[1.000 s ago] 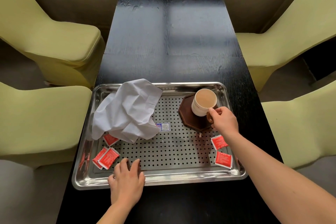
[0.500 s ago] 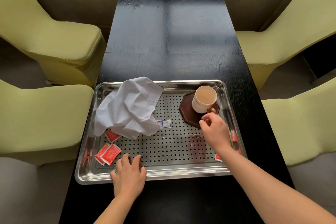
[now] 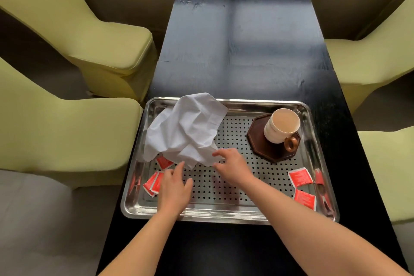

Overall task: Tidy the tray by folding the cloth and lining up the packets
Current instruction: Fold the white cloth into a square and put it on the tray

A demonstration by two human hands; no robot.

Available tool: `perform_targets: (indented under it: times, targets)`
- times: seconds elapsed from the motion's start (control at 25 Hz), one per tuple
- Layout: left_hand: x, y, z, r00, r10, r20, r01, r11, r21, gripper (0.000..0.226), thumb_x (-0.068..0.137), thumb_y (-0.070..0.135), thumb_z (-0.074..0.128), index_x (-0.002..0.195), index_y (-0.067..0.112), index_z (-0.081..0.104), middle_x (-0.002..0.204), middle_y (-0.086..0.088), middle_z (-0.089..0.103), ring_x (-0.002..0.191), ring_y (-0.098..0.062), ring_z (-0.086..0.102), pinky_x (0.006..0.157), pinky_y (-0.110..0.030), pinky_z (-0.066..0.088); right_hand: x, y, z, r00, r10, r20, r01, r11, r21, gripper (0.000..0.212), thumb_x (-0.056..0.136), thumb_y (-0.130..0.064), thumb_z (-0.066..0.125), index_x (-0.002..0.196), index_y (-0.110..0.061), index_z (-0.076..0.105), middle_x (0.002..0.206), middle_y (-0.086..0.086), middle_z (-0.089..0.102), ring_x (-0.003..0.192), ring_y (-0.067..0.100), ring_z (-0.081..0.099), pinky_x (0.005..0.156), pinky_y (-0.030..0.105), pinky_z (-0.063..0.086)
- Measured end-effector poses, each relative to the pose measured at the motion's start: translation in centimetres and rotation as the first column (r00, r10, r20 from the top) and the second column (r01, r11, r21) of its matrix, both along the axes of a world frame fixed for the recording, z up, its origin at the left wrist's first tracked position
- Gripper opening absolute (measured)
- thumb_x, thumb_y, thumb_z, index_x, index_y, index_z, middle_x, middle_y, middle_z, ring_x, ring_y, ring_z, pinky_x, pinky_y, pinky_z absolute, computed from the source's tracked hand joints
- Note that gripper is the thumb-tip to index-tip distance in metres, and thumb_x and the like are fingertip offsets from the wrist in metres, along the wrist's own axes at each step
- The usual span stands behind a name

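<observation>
From the head view, the cup [image 3: 281, 126] stands on a dark coaster [image 3: 264, 150] in the tray's [image 3: 212, 215] far right corner, likely parked there to leave the middle free. The white cloth [image 3: 186, 130] lies crumpled well left of the cup, one corner draped over the tray's far rim, not yet folded.

Both hands reach for the cloth's near hem, left of the cup and closer to the person. The right hand [image 3: 233, 167] touches the hem with outstretched fingertips, and the left hand [image 3: 173, 188] hovers just short of it. Each grip looks open, fingers loose, holding nothing.

I would guess they mean to spread the cloth flat first, since one red packet [image 3: 164, 162] is half tucked under it. Another pair of packets [image 3: 154, 182] lies far left of the cup, and two loose packets [image 3: 299, 177] lie on the person's side of it, none lined up. The tray sits on a black desk [image 3: 242, 51].
</observation>
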State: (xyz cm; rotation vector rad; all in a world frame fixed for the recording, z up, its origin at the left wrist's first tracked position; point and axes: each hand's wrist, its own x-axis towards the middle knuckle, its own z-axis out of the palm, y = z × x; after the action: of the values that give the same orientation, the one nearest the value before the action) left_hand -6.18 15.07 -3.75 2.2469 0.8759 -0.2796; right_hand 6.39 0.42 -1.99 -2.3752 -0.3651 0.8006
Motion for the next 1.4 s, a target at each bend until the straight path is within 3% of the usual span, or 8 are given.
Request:
perform_targets:
  times: [0.2,0.4,0.6,0.68,0.84,1.04,1.16,1.4]
  targets:
    - [0.7,0.9,0.1,0.995,-0.091,0.045,0.089,0.995,0.039,0.055,0.096,0.034,0.052,0.149,0.025,0.037,0.138,-0.008,0.047,0.119,-0.022,0.052,0.093,-0.034,0.045,1.9,4.1,-0.8,0.999,0.04,0.005,-0.04,0.998,-0.052,0.037,0.088,-0.028,0.065,0.124,-0.037,0.064,0.145,0.002,0.045,0.128,0.025,0.052,0.106,0.044,0.045]
    - [-2.6,0.0,-1.3,0.975,-0.221,-0.014,0.221,0.973,0.065,0.058,0.095,0.043,0.047,0.15,0.029,0.034,0.134,0.003,0.046,0.119,-0.015,0.048,0.089,-0.036,0.049,2.7,4.8,-1.4,1.0,0.01,-0.009,-0.01,0.996,-0.089,0.045,0.092,-0.022,0.064,0.136,-0.015,0.059,0.137,0.005,0.062,0.12,0.023,0.061,0.1,0.039,0.05]
    - [-1.5,-0.2,-0.6,0.993,-0.092,0.077,0.092,0.996,-0.003,0.059,0.095,0.048,0.047,0.149,0.025,0.035,0.141,-0.003,0.048,0.123,-0.018,0.049,0.092,-0.035,0.044,3.3,3.2,1.9,0.938,-0.343,-0.057,0.347,0.911,0.223,0.024,0.079,-0.018,0.081,0.101,-0.014,0.073,0.097,0.006,0.073,0.084,0.02,0.073,0.083,0.042,0.061]
    - [-0.1,-0.3,0.5,0.981,0.164,0.102,-0.134,0.958,-0.254,0.064,0.094,0.054,0.05,0.149,0.025,0.034,0.147,-0.004,0.048,0.126,-0.02,0.049,0.098,-0.038,0.043,3.4,2.8,4.3,0.902,-0.405,-0.149,0.43,0.816,0.386,0.011,0.078,-0.006,0.078,0.087,-0.009,0.073,0.083,0.009,0.072,0.07,0.021,0.073,0.075,0.043,0.064]
    - [3.5,-1.0,3.7,0.717,0.682,-0.145,-0.408,0.242,-0.88,0.067,0.085,0.068,0.055,0.136,0.024,0.049,0.129,-0.01,0.06,0.11,-0.031,0.059,0.087,-0.045,0.054,2.8,1.4,9.8,0.889,-0.316,-0.331,0.457,0.557,0.694,0.011,0.082,0.007,0.072,0.085,-0.002,0.071,0.076,0.013,0.069,0.069,0.028,0.07,0.068,0.033,0.061]
    - [6.9,-0.7,8.8,0.664,0.716,-0.214,-0.183,-0.122,-0.976,0.06,0.087,0.052,0.063,0.128,0.007,0.06,0.122,-0.021,0.067,0.116,-0.038,0.061,0.106,-0.048,0.046,1.2,-1.8,15.1,0.937,-0.094,-0.336,0.346,0.381,0.858,0.022,0.075,0.012,0.069,0.074,-0.009,0.072,0.074,0.011,0.066,0.062,0.025,0.066,0.061,0.031,0.058]
    - [7.9,-0.7,11.3,0.725,0.681,-0.106,-0.105,-0.043,-0.994,0.049,0.095,0.013,0.056,0.14,-0.004,0.049,0.144,-0.03,0.049,0.131,-0.045,0.049,0.114,-0.06,0.034,-0.4,-5.2,15.6,0.943,-0.048,-0.331,0.319,0.424,0.848,0.021,0.071,0.014,0.067,0.072,-0.007,0.07,0.074,0.017,0.058,0.062,0.027,0.063,0.06,0.031,0.057]
    - [4.6,-1.4,13.4,0.736,0.67,0.099,-0.141,0.294,-0.945,0.038,0.09,-0.003,0.059,0.127,0.006,0.062,0.111,-0.022,0.069,0.094,-0.041,0.068,0.089,-0.066,0.053,-6.3,-10.2,9.9,0.811,-0.311,-0.495,0.579,0.549,0.604,0.008,0.087,0.003,0.064,0.094,0.002,0.066,0.097,0.023,0.07,0.083,0.036,0.07,0.076,0.044,0.061]
